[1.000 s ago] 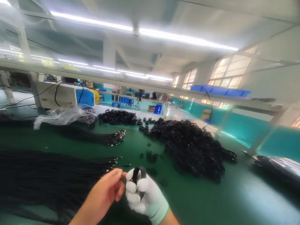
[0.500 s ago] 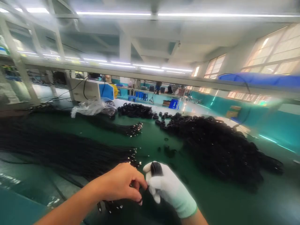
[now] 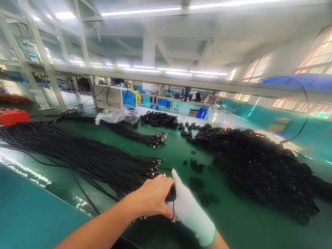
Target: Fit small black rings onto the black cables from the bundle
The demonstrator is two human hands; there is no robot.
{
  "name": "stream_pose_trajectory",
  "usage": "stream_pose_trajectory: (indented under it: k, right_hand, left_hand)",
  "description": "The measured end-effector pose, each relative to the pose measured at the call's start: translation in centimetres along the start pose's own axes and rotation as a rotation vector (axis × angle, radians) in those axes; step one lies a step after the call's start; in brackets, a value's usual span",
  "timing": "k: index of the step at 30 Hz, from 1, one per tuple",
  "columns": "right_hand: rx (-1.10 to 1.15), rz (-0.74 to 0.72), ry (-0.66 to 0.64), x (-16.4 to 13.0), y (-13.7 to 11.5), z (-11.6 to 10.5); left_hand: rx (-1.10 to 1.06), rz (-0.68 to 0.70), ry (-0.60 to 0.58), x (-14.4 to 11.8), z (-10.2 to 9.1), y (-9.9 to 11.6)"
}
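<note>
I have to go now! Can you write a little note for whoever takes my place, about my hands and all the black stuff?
Left hand, bare: pinching a small black coil together with the right hand.
Right hand, white glove: closed around the same coil.
Straight black cables lie fanned out just left of the hands, metal tips toward them.
Big pile of coiled cables sits to the right.
A few loose coils lie on the green table ahead.
Many straight cables remain uncoiled.

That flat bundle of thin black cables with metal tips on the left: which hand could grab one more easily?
Probably the left. The bare left hand sits right at the metal tips of the flat bundle of thin black cables, while the white-gloved right hand lies further right, gripping a small black coil.
</note>
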State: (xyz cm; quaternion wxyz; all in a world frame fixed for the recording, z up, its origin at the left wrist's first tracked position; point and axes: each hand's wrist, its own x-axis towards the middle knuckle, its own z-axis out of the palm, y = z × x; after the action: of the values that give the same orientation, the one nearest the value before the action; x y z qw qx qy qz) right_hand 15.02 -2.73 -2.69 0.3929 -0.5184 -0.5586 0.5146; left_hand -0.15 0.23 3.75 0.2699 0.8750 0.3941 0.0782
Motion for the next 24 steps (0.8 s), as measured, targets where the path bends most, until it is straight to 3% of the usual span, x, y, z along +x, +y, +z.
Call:
stream_pose_trajectory:
  k: [4,7,8,12,15,19,22,24]
  right_hand:
    - [-0.166,-0.064,0.111,-0.7,-1.4,-0.2]
    - [-0.145,-0.115,0.155,-1.3,-2.4,-0.9]
    - [-0.057,-0.126,0.096,-1.5,-2.5,-1.2]
    - [0.491,-0.190,-0.342,-2.1,-2.3,-2.0]
    - [0.679,-0.267,-0.404,-2.1,-1.9,-1.9]
    - [0.735,-0.295,-0.426,-1.9,-1.5,-1.2]
    - [0.758,-0.295,-0.401,-1.7,-1.3,-1.0]
    - [0.764,-0.270,-0.398,-1.6,-1.1,-1.1]
  left_hand:
    - [-0.163,0.008,-0.237,1.3,-1.2,-1.1]
    - [-0.338,-0.041,-0.260,1.6,-1.0,-1.9]
    - [-0.337,-0.067,-0.237,1.6,-0.7,-2.0]
    - [-0.349,-0.136,-0.233,0.8,0.4,-1.4]
    - [-0.697,-0.180,-0.133,0.1,-0.8,-0.4]
    - [-1.067,-0.136,0.031,-0.2,-2.3,0.6]
    - [-1.095,-0.045,0.182,0.0,-2.2,1.0]
    - [-0.918,0.012,0.296,0.0,-1.9,1.4]
